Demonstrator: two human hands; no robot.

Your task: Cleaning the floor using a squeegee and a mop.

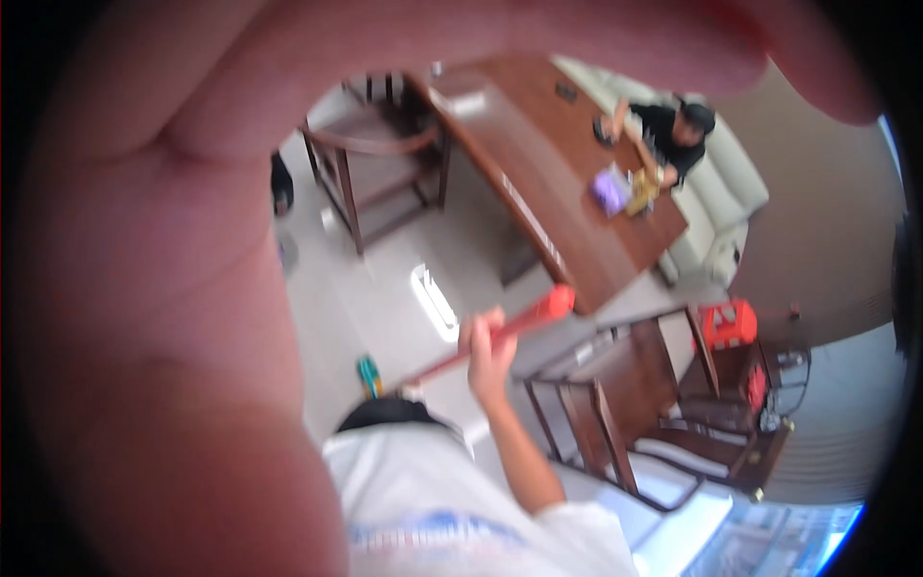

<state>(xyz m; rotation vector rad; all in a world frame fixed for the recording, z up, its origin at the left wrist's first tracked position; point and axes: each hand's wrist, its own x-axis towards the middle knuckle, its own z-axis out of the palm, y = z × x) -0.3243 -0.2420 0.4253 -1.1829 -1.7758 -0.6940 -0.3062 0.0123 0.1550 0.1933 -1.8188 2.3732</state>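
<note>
My left hand [163, 288] looms very close, blurred, covering the left side and top of the view. Its fingers curve apart with nothing visible in them. Lower down, my right hand [488, 348] is closed around a long red stick [534, 314]. The stick slants from a thicker bright-red end at the upper right down toward my waist, where its lower part is hidden. A teal-green object [368, 373], too blurred to name, lies near that lower part, close to my feet.
A long brown wooden table [538, 144] stands ahead, with a wooden armchair [375, 159] at its left. Behind it, a person [673, 135] sits on a pale sofa [740, 192] beside a purple package [610, 190]. At right are another wooden chair [635, 385] and a red-orange box [728, 325].
</note>
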